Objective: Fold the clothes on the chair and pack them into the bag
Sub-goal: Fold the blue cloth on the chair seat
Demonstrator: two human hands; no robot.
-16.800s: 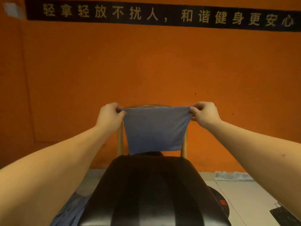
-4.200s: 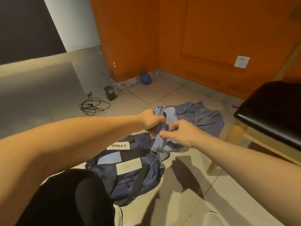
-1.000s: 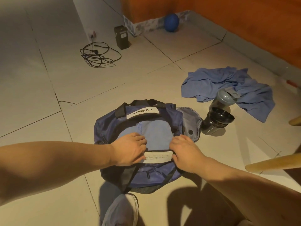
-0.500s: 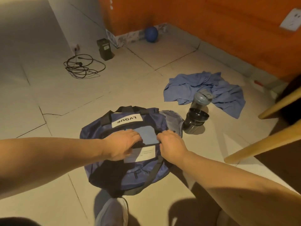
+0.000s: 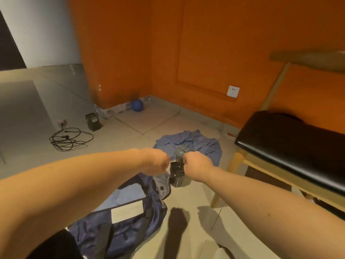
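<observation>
Hovering as fists over far end of navy bag (image 5: 121, 227): left hand (image 5: 158, 163), right hand (image 5: 197, 165). Fingers curled under; cannot tell what they grip. Dark bottle (image 5: 177, 177) stands between fists, against bag's open flap. Folded pale-blue garment (image 5: 119, 200) lies inside bag, nearer than hands. Crumpled blue garment (image 5: 197, 143) on floor just beyond hands. Chair (image 5: 289, 146) close right. Open floor left, up to cable coil (image 5: 69, 139).

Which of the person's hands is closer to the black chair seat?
Right. The right hand is on the side of the black chair seat, with a gap between them; the left hand is farther, across the dark bottle from it.
</observation>
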